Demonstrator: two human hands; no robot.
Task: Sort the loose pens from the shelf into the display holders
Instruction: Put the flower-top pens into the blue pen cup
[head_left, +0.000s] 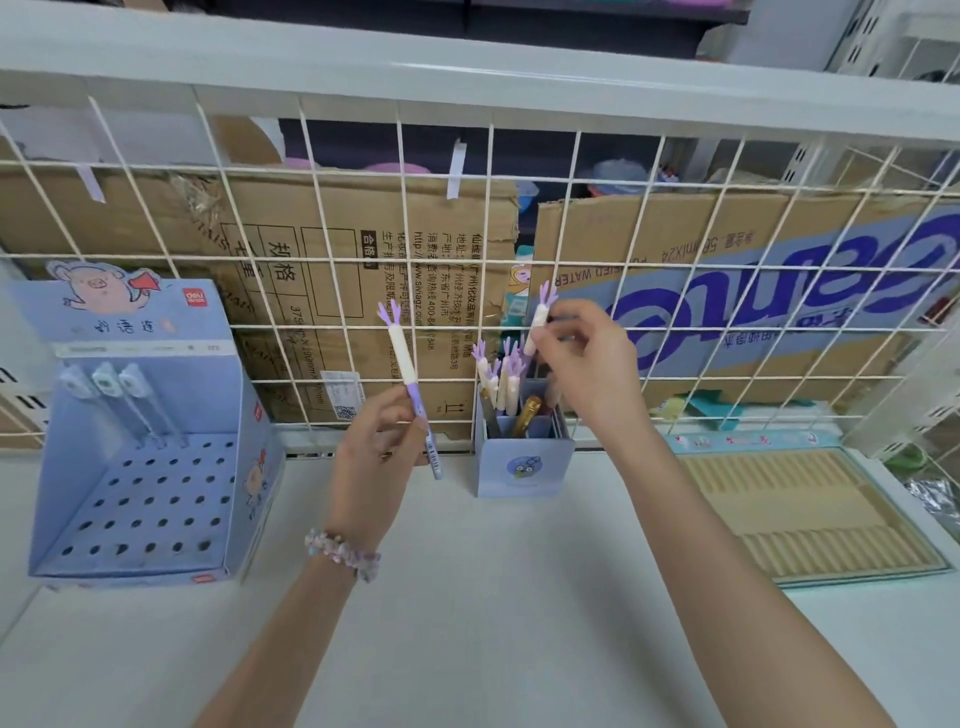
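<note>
Two grips busy: left hand (375, 453) holds pen (404, 364); right hand (582, 364) pinches second pen (538, 322) above holder (524, 462).

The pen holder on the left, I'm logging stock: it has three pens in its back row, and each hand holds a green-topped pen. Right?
Not quite. The pen holder has three pens, but the head view shows both hands' pens purple-topped: left hand and right hand.

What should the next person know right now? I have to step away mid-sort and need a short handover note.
Left hand: grips one purple pen upright, above the shelf.
Right hand: fingers pinch a second pen just over the cup.
Done: several matching pens stand in the cup; three pens stand in the blue display box.
Left: place both held pens. Most holes in the box are unfilled.
</note>
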